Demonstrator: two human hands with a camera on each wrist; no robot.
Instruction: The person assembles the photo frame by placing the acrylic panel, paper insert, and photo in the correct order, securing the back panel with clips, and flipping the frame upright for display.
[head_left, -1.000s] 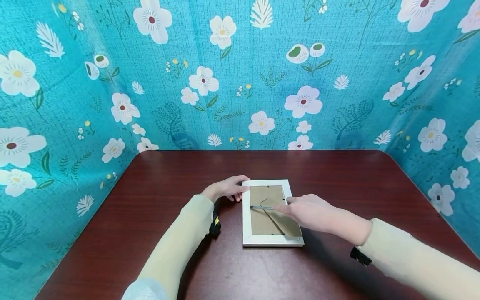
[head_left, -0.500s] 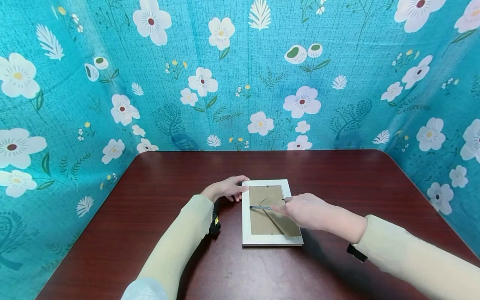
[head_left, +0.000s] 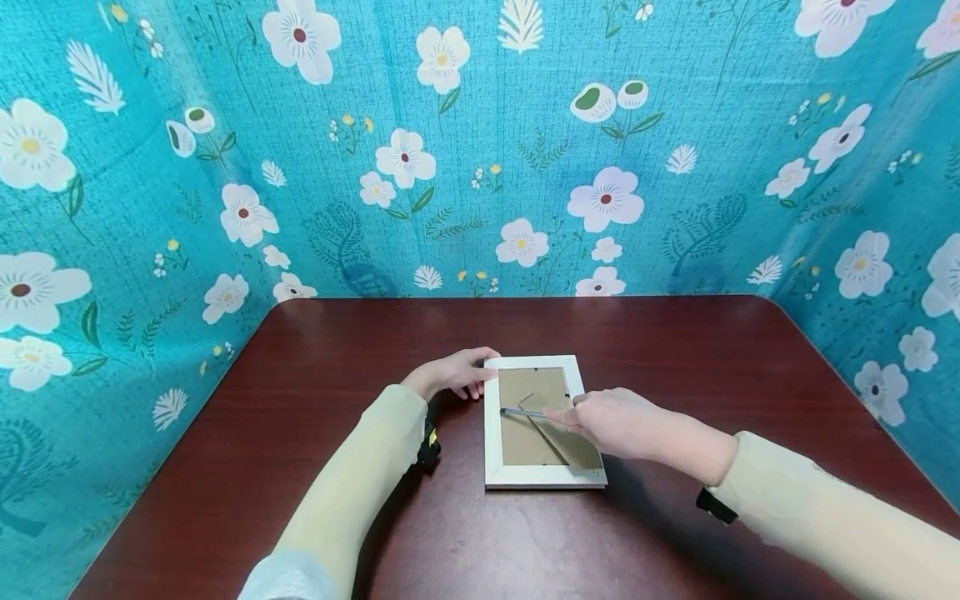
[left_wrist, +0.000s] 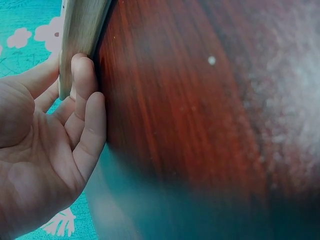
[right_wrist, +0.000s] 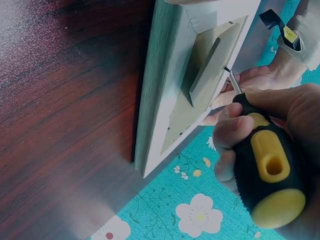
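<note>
A white picture frame (head_left: pixel 492 450) lies back side up on the table, its brown backing board (head_left: pixel 517 446) showing, with an easel stand (right_wrist: pixel 212 65) on it. My left hand (head_left: pixel 455 372) grips the frame's far left corner; in the left wrist view the thumb is above and fingers touch the wooden side edge (left_wrist: pixel 82 30). In my right hand (head_left: pixel 618 423) is a screwdriver (right_wrist: pixel 270 155) with a yellow and black handle. Its metal shaft (head_left: pixel 525 413) reaches across the backing, and the tip meets a small dark tab (right_wrist: pixel 227 69) at the frame's left inner edge.
The dark red-brown wooden table (head_left: pixel 360 333) has rounded far corners. A blue flowered cloth (head_left: pixel 465 167) hangs behind and on both sides of it. Black wrist straps (head_left: pixel 428 447) sit at both sleeve cuffs.
The right forearm has shifted slightly left, while the screwdriver's tip stays at the same spot on the frame. The left hand keeps its hold, and the head view moves a little.
</note>
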